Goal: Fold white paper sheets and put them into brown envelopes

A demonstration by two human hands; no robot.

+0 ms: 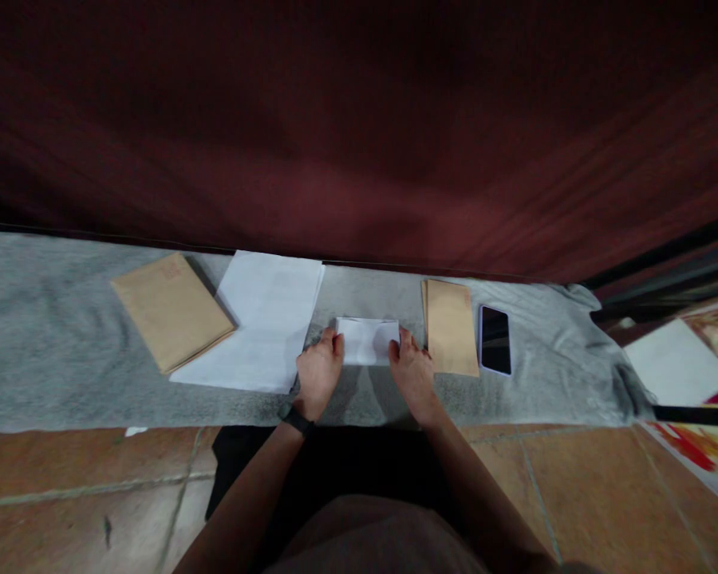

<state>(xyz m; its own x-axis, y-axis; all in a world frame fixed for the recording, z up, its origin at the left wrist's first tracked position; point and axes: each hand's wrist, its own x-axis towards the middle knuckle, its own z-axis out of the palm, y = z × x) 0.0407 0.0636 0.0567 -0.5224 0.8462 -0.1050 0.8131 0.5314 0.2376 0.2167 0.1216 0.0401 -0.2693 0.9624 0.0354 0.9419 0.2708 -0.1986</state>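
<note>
A folded sheet of white paper (367,341) is held flat and level just above the grey cloth, directly in front of me. My left hand (321,363) grips its left end, thumb on top and fingers curled around the edge. At the opposite end my right hand (412,365) pinches it the same way. Beside my left hand lies a stack of white paper sheets (269,319). Brown envelopes (453,327) lie just right of my right hand. The undersides of the fingers are hidden.
More brown envelopes (173,311) overlap the white sheets at the left. A phone (495,340) with a dark screen lies at the right. The grey cloth (53,335) covers a narrow surface, bordered behind by a dark red upright panel (359,159). Printed papers (703,434) are at far right.
</note>
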